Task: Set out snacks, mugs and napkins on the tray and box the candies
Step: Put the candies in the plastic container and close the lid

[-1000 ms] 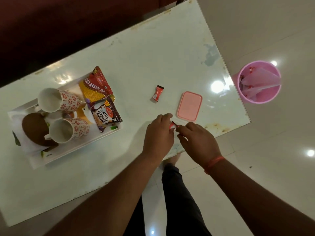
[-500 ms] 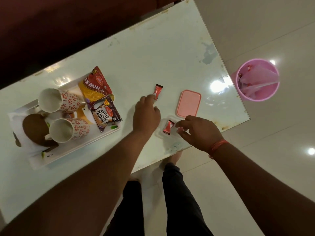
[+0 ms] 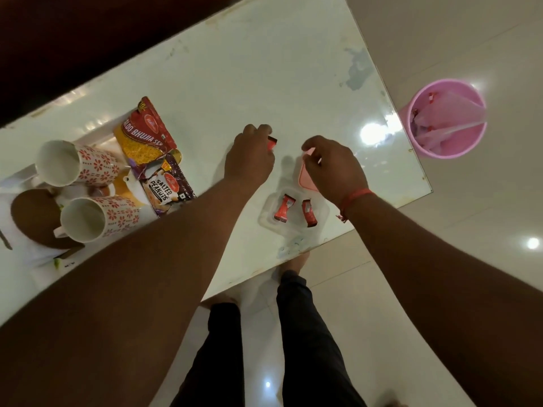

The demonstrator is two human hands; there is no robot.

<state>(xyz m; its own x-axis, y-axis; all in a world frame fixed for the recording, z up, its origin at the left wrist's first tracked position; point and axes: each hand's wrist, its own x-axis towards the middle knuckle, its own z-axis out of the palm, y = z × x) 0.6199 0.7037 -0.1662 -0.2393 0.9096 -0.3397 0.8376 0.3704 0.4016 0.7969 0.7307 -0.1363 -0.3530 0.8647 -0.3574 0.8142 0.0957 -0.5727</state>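
My left hand (image 3: 249, 158) is closed on a red candy (image 3: 272, 142) in the middle of the table. My right hand (image 3: 333, 168) grips the far edge of the pink lid (image 3: 305, 177), which is mostly hidden under it. A clear plastic box (image 3: 266, 217) stands near the table's front edge with two red candies (image 3: 282, 210) inside. At the left, the white tray (image 3: 28, 171) holds two flowered mugs (image 3: 75, 165), a bhujia packet (image 3: 145, 133), a peanuts packet (image 3: 164, 189) and white napkins (image 3: 17, 254).
A pink bin (image 3: 446, 124) with a plastic liner stands on the floor beyond the table's right edge. A brown round thing (image 3: 32, 215) lies on the tray beside the mugs. My legs and feet show below the table's front edge.
My left hand reached out from the box to the lone candy and closed on it. A second candy now lies in the box. My right hand moved from the box to the pink lid.
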